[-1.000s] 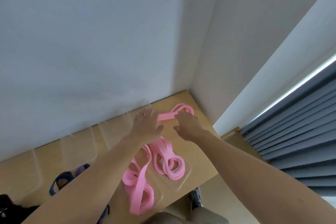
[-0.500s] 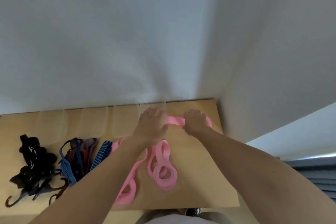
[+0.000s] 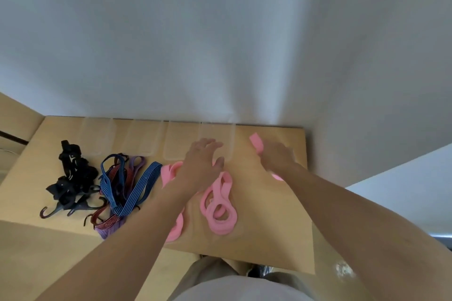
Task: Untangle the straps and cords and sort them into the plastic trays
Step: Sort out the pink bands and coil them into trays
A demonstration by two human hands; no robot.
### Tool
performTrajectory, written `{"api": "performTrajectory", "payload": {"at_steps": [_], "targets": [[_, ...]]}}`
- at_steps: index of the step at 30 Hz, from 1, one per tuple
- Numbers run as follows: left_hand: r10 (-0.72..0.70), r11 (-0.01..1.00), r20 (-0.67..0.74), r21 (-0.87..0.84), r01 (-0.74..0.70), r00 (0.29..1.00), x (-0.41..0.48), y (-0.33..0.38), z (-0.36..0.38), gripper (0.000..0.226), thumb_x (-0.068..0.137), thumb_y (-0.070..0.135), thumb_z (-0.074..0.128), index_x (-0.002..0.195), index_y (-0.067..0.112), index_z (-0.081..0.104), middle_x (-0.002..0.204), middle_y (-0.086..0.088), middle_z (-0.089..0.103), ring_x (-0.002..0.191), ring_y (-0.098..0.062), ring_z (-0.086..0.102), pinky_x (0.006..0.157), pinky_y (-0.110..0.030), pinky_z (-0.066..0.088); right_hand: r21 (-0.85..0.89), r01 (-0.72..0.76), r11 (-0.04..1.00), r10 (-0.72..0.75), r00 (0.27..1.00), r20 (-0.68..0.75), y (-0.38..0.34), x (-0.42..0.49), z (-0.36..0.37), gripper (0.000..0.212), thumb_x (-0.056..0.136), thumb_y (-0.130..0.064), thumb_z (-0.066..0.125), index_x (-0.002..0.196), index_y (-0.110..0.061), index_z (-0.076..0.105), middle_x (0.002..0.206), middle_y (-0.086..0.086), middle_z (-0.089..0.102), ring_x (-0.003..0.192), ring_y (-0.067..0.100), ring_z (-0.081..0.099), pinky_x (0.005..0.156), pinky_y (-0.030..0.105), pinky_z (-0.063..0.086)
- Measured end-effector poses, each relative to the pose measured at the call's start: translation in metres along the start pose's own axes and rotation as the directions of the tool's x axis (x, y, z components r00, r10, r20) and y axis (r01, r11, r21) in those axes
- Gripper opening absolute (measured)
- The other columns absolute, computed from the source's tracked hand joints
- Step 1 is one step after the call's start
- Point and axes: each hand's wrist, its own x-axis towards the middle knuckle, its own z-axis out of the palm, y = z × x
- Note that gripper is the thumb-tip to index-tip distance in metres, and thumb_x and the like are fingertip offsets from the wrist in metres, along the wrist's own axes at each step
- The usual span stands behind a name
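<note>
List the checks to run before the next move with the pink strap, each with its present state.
1. Right hand grips the pink strap: ok.
2. Left hand pins the pink loops: cannot tell; it lies open over them.
3. The pink loops separated: not ok, they overlap.
4. Trays by the wall empty: ok.
5. Striped cords untangled: not ok, heaped.
6. Black straps sorted: not ok, piled on the table.

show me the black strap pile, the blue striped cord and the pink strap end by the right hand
black strap pile [image 3: 73, 173]: head view, middle of the bundle
blue striped cord [image 3: 143, 183]: head view, its flat striped run
pink strap end [image 3: 256, 142]: head view, its free tip
</note>
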Motion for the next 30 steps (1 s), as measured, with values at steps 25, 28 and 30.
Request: {"api": "performTrajectory", "payload": {"at_steps": [25, 28, 30], "targets": [[0.047, 0.718, 0.469, -0.630, 0.297, 0.882, -0.071, -0.065, 0.013, 0.020, 0.098, 0.013, 0.065, 0.107, -0.004, 0.072, 0.100, -0.020, 0.076, 0.080, -0.024, 0.076, 0.082, -0.049, 0.062, 0.829, -0.162, 0.535, 0.265, 0.964, 0.018, -0.129, -0.141, 0.047, 0.022, 0.093, -0.019, 0.057, 0.076, -0.004, 0.059, 0.068, 0.006, 0.053, 0.062, 0.020, 0.047, 0.061, 0.032, 0.039], [0.038, 0.740, 0.422, -0.621, 0.258, 0.906, -0.078, -0.073, 0.018, 0.017, 0.098, 0.014, 0.065, 0.097, 0.000, 0.074, 0.092, -0.017, 0.076, 0.077, -0.025, 0.076, 0.075, -0.049, 0.062, 0.823, -0.175, 0.540, 0.287, 0.958, 0.015, -0.140, -0.152, 0.053, 0.022, 0.095, -0.018, 0.055, 0.074, -0.012, 0.055, 0.065, 0.002, 0.051, 0.057, 0.017, 0.045, 0.057, 0.028, 0.039], [0.054, 0.735, 0.409, -0.634, 0.241, 0.911, -0.082, -0.078, 0.021, 0.014, 0.097, 0.014, 0.065, 0.093, 0.004, 0.075, 0.088, -0.012, 0.077, 0.079, -0.027, 0.077, 0.070, -0.046, 0.065, 0.809, -0.187, 0.557, 0.295, 0.955, 0.018, -0.144, -0.157, 0.056, 0.024, 0.095, -0.018, 0.055, 0.072, -0.013, 0.055, 0.063, 0.000, 0.052, 0.056, 0.016, 0.045, 0.057, 0.029, 0.040]]}}
